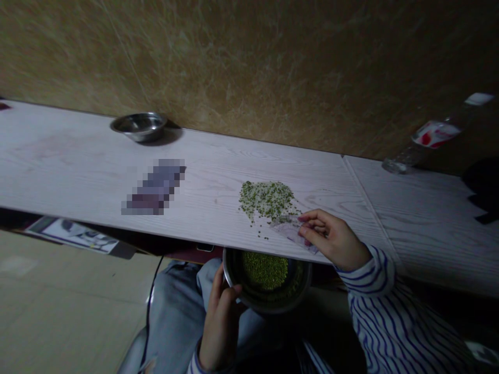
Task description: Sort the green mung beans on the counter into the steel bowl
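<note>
On the pale wooden counter point(218, 171) lies a loose pile of green beans mixed with white grains point(267, 197), a few beans scattered at its front. My right hand point(331, 236) pinches a thin clear plastic piece point(290, 231), whose far edge touches the near side of the pile. Just below the counter's front edge, my left hand point(224, 317) grips the left rim of a metal bowl point(298, 291). Green beans point(267, 270) cover the bottom of this bowl, which sits partly under the counter edge.
A small steel bowl point(140, 126) stands against the wall at the back left. Nearer lies a blurred-out flat object point(156, 189). At the right, a clear bottle with a red-and-white label point(434, 135) stands by the wall, with a dark object point(483, 187) beyond it.
</note>
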Available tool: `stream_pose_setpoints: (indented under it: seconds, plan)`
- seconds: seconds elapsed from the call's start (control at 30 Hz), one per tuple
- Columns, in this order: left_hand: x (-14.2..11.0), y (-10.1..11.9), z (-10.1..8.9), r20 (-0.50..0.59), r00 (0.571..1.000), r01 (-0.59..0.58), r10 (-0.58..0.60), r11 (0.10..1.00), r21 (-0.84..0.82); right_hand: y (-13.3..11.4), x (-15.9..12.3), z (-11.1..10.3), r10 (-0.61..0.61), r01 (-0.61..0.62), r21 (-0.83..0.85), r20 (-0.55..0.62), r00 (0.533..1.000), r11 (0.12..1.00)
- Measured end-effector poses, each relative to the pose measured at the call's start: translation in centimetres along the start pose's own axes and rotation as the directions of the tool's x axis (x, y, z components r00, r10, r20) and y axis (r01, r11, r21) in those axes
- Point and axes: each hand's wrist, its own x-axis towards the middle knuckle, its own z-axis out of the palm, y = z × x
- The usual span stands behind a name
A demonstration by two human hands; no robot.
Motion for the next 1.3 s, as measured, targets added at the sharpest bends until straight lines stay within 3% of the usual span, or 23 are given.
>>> stream_pose_setpoints:
  seconds: [0.17,0.43,0.8,0.9,1.13,1.3]
  plan:
    - [-0.2,0.1,0.0,-0.016,1.000,-0.019,0.019,1.000,0.000,0.4,0.1,0.8,-0.020,0.020,-0.014,0.010,1.000,1.000]
    - [0.0,0.2,0.1,0.003,1.000,0.004,-0.004,1.000,-0.020,0.9,0.2,-0.9,0.014,-0.013,0.009,-0.095,0.995,1.000]
    - [0.0,0.2,0.0,-0.002,1.000,-0.012,0.012,1.000,-0.014,0.0,0.8,0.7,-0.004,0.003,-0.010,-0.045,0.999,1.000]
    - [0.0,0.2,-0.1,0.001,1.000,-0.011,0.011,1.000,-0.008,-0.2,0.7,0.7,0.003,-0.003,0.010,-0.018,1.000,1.000]
    - [-0.1,0.3,-0.2,-0.008,1.000,-0.010,0.010,1.000,-0.010,0.1,0.8,0.4,0.032,-0.031,0.020,-0.075,0.997,0.999]
    - [-0.2,0.4,-0.1,-0.025,1.000,-0.011,0.010,1.000,-0.013,-0.2,0.7,0.8,0.017,-0.016,0.023,-0.027,0.999,1.000]
